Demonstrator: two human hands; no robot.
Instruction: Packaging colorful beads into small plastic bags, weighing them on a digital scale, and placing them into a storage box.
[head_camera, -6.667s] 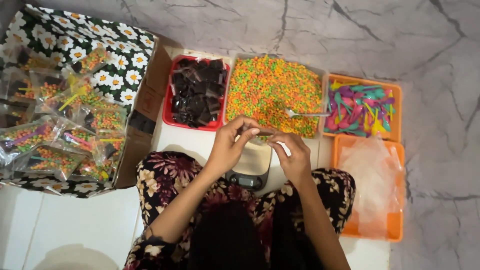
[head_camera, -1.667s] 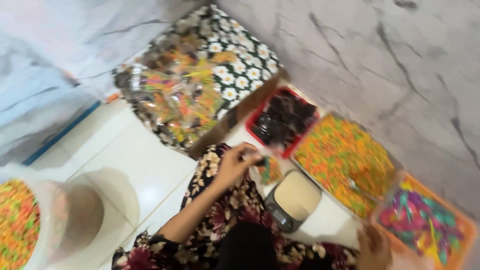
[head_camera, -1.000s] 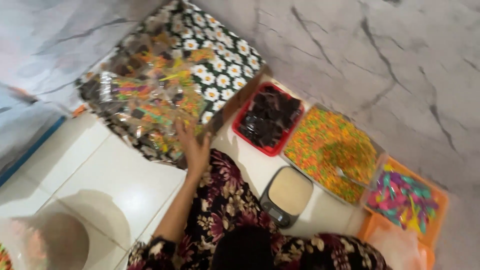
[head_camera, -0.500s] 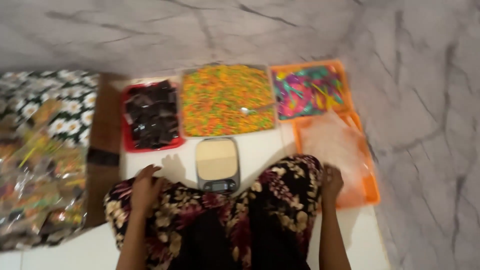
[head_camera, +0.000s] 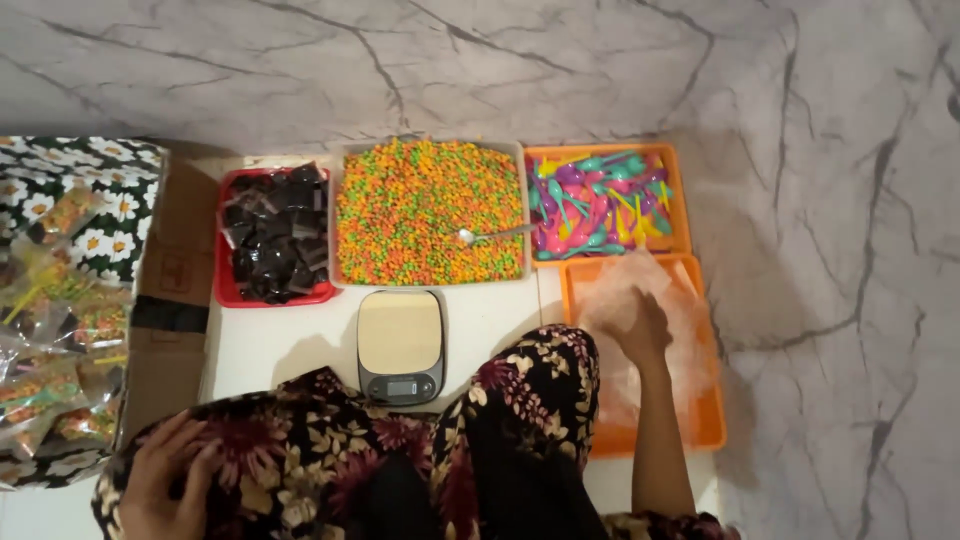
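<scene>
1. Clear plastic bags (head_camera: 650, 330) lie piled in the orange tray (head_camera: 712, 425) at the right, below the tray of coloured plastic spoons (head_camera: 600, 200).
2. Right hand (head_camera: 640, 325) rests on that pile, fingers bent into the plastic; whether it grips a bag cannot be told.
3. Left hand (head_camera: 165, 480) lies flat and loose on the flowered-cloth knee (head_camera: 300, 450), holding nothing.
4. Kitchen scale (head_camera: 400, 345) sits between the knees, bare-topped.
5. Behind it stand a tray of orange-green puffs (head_camera: 420, 215) with a spoon (head_camera: 490, 235) and a red tray of dark packets (head_camera: 275, 240).
</scene>
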